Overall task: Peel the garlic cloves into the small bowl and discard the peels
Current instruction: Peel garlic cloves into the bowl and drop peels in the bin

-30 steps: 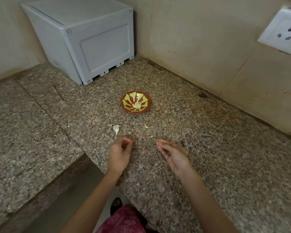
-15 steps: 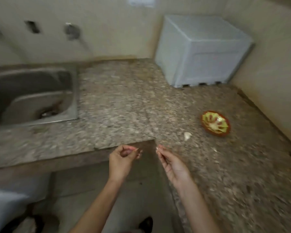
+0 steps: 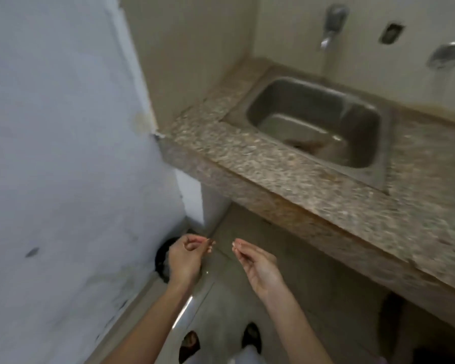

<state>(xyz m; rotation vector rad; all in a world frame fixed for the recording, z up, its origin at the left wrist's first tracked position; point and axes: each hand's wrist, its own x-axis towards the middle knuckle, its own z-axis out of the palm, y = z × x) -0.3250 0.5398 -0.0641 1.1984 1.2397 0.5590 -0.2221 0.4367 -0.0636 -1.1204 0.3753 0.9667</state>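
The person stood turned away from the counter [image 3: 247,158], with both hands out over the floor [image 3: 300,285], near each other but apart. The left hand [image 3: 185,256] had its fingers curled in and its thumb set against the fingertips in a pinch. Whatever sat in that pinch was too small and blurred to make out, so I could not tell whether it held peel or nothing. The right hand [image 3: 258,262] lay palm up, its fingers nearly straight and bunched with the thumb at the tips. A pale speck showed there, but I could not tell whether it was peel or nail. The bowl and the cloves were out of sight.

Just behind the left hand, low against the wall [image 3: 63,153], sat what looked like a dark round bin [image 3: 162,258], partly hidden by the hand and wrist. The wall was pale and scuffed. The speckled stone counter ran along the right, with a steel sink [image 3: 273,109] sunk into it. A tap [image 3: 332,19] stuck out of the tiles above the sink. The person's feet [image 3: 191,344] stood on the floor below the forearms. Everything looked smeared.
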